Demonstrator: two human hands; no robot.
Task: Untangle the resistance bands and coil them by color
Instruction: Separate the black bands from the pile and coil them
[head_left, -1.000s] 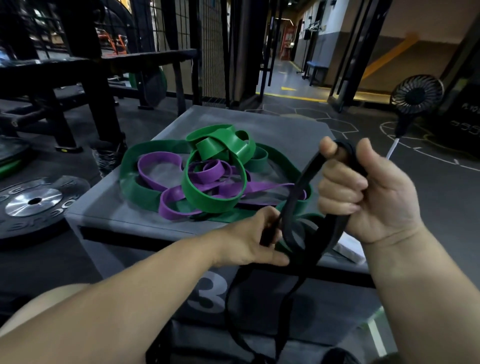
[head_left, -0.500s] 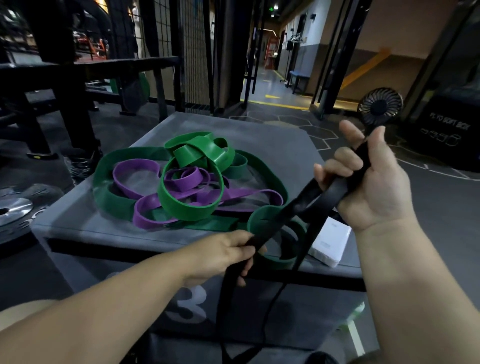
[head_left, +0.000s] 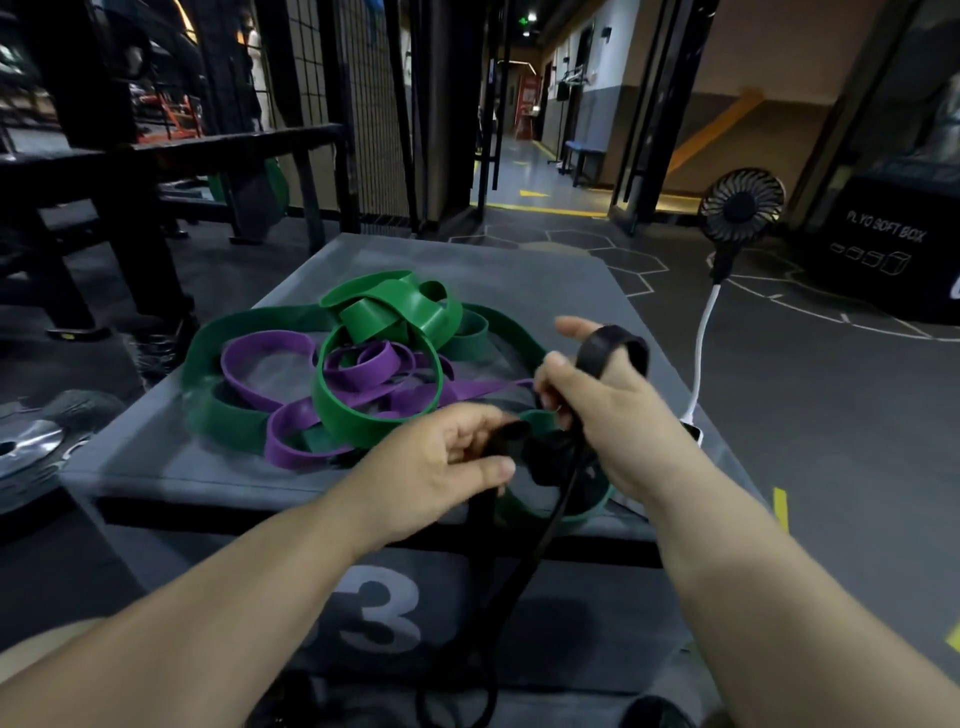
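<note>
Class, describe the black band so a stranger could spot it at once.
Start at the grey box marked 3. At its near edge the black band loops over the right hand, passes through the left hand and hangs down. It alone is black and held; the green bands and purple band lie heaped.

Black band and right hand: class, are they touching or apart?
Touching. The head view shows the black band looped round fingers of the right hand, which grips it.
</note>
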